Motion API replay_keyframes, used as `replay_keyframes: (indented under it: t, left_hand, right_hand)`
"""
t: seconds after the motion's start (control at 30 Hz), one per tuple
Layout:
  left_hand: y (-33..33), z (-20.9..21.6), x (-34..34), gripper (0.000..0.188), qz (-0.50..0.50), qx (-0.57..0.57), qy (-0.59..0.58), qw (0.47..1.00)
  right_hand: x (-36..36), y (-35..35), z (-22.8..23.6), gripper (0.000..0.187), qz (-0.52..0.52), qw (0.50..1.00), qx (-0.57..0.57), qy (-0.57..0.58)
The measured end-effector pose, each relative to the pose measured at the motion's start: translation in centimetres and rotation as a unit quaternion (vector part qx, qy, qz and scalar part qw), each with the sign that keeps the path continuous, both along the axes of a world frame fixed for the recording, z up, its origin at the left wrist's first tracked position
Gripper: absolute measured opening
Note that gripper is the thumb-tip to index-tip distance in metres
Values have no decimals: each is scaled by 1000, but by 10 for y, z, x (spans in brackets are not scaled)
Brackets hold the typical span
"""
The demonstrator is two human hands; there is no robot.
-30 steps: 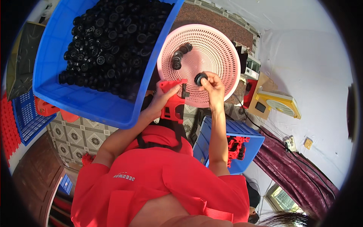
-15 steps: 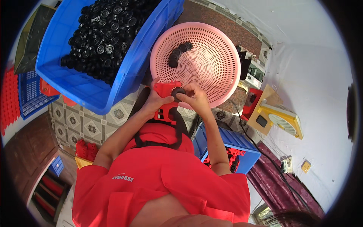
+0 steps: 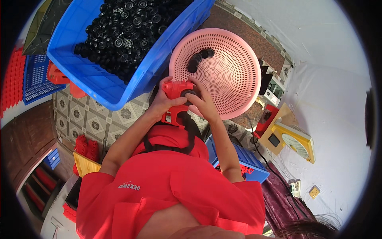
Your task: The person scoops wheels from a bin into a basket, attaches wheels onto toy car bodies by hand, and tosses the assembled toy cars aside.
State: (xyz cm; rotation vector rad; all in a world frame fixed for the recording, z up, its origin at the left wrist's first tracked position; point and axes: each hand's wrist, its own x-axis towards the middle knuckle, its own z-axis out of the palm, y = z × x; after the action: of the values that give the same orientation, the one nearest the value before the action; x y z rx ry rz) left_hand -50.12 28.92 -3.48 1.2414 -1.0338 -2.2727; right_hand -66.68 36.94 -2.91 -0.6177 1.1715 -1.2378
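Observation:
Over my lap, both hands hold a red plastic part (image 3: pixel 172 91) with cut-out openings, which looks like a toy vehicle body. My left hand (image 3: pixel 161 102) is closed round its left side, the thumb lying across its face. My right hand (image 3: pixel 204 102) grips the right side, fingers at the far edge and thumb on a black toy wheel (image 3: pixel 188 93). That wheel rests against the red part; whether it is fixed there I cannot tell. Just beyond my hands, a pink perforated basket (image 3: pixel 254 75) holds several loose black wheels (image 3: pixel 195 63).
A large blue bin (image 3: pixel 137 85) heaped with black wheels (image 3: pixel 127 43) stands at the far left. Another blue bin (image 3: pixel 260 174) with red parts sits by my right elbow. A yellow fan (image 3: pixel 296 141) and a black cable (image 3: pixel 256 145) are at the right. Red parts (image 3: pixel 86 148) lie at the left.
The red part has tilted, showing a different side. My right fingers have moved from pinching the wheel to round the part's far edge. The surroundings have shifted in view.

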Motion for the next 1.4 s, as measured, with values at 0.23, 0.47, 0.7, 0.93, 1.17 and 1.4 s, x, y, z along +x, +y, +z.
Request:
replay_keyframes:
  t: [0.23, 0.47, 0.7, 0.93, 1.17, 1.4]
  left_hand:
    - [-9, -2, 27, 97, -11, 28, 10, 999]
    - [-11, -6, 24, 94, -34, 70, -12, 997]
    - [-18, 6, 3, 90, 3, 60, -6, 998]
    - [-35, -7, -33, 87, 93, 30, 35, 995]
    - [-29, -9, -68, 86, 97, -11, 65, 993]
    - [-34, 1, -62, 95, 10, 36, 63, 997]
  right_hand:
    - [-15, -18, -29, 51, 166, 981, 18, 98]
    - [-34, -86, -134, 51, 38, 741, 68, 667]
    - [-45, -62, -179, 36, 25, 739, 129, 661]
    - [-58, -3, -44, 28, -221, 967, 48, 113]
    - [-20, 21, 19, 21, -184, 980, -10, 79]
    - [-12, 25, -9, 47, -166, 952, 14, 256]
